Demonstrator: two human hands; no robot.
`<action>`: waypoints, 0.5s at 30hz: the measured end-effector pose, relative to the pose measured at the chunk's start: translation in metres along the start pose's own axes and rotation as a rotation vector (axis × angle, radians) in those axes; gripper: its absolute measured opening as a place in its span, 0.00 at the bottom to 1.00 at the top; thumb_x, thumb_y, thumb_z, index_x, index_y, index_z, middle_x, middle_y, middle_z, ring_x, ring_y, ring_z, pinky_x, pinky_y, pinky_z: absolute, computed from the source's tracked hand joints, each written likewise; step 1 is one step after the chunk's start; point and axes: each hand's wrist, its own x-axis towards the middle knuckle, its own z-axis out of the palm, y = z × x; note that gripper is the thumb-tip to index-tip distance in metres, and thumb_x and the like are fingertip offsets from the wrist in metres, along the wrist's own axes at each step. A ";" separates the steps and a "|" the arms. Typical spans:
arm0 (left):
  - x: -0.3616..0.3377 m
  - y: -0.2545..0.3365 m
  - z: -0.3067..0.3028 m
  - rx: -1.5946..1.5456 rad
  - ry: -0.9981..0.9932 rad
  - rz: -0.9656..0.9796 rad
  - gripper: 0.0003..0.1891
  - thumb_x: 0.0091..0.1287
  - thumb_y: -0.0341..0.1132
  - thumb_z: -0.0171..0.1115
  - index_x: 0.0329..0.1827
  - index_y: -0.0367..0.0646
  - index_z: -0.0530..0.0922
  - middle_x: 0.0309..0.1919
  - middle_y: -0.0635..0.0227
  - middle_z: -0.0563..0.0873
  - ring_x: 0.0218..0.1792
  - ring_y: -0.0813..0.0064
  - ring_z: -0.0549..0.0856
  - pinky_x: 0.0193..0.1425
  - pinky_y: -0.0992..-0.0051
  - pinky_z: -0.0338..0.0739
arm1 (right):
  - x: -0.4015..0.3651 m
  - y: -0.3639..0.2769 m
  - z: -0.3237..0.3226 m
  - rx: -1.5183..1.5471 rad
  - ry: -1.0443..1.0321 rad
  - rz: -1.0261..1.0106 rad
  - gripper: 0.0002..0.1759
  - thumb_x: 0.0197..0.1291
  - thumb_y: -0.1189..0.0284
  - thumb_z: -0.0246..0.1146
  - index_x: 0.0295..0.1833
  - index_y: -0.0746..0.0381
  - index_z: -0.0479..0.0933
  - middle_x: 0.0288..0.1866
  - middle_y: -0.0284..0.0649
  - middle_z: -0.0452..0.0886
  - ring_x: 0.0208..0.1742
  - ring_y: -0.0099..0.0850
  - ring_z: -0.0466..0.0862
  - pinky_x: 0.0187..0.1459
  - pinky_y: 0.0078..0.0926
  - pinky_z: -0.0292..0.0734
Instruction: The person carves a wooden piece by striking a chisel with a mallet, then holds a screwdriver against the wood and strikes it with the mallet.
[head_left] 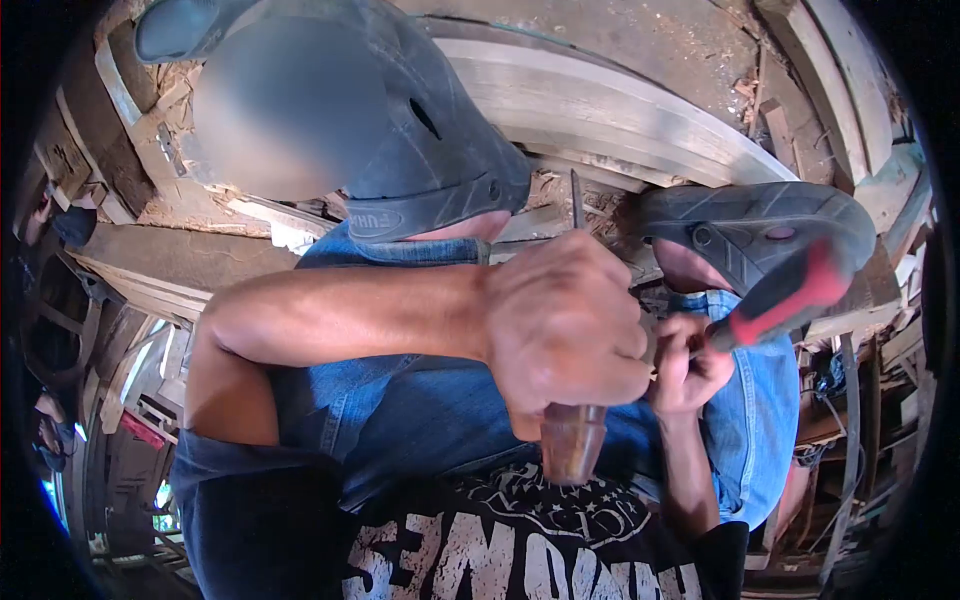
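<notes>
My left hand is closed in a fist around a chisel-like tool. Its brown wooden handle sticks out toward my chest, and the narrow dark blade points away between my feet. Just to the right, my right hand has its fingers curled at the near end of a tool with a red-and-black handle. That handle slants up and to the right, smeared by motion, and its working end is hidden. The two hands are close together over my lap, above my blue jeans.
Dark rubber clogs, the left one and the right one, rest beyond my hands. A long pale board curves across behind them. Wood scraps and chips litter the ground, with timber pieces stacked at the left.
</notes>
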 end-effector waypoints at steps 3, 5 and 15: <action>0.001 0.002 0.008 -0.036 0.062 0.062 0.10 0.23 0.35 0.44 0.14 0.45 0.64 0.14 0.74 0.64 0.14 0.78 0.67 0.15 0.76 0.57 | 0.029 -0.021 0.036 0.118 -0.128 0.122 0.12 0.63 0.70 0.61 0.39 0.69 0.83 0.24 0.31 0.78 0.25 0.17 0.71 0.33 0.15 0.67; -0.004 0.004 0.005 0.014 -0.007 0.022 0.14 0.24 0.41 0.54 0.16 0.46 0.67 0.15 0.73 0.69 0.17 0.73 0.72 0.19 0.71 0.63 | 0.047 -0.043 0.064 0.362 -0.179 0.449 0.13 0.66 0.69 0.61 0.38 0.69 0.83 0.25 0.28 0.78 0.26 0.14 0.71 0.29 0.13 0.65; -0.016 0.001 0.010 0.118 0.098 -0.050 0.13 0.24 0.41 0.50 0.14 0.43 0.68 0.14 0.69 0.71 0.20 0.69 0.72 0.21 0.72 0.62 | 0.065 -0.015 0.095 0.855 -0.242 0.787 0.08 0.63 0.75 0.61 0.36 0.69 0.82 0.33 0.43 0.85 0.32 0.24 0.83 0.36 0.19 0.79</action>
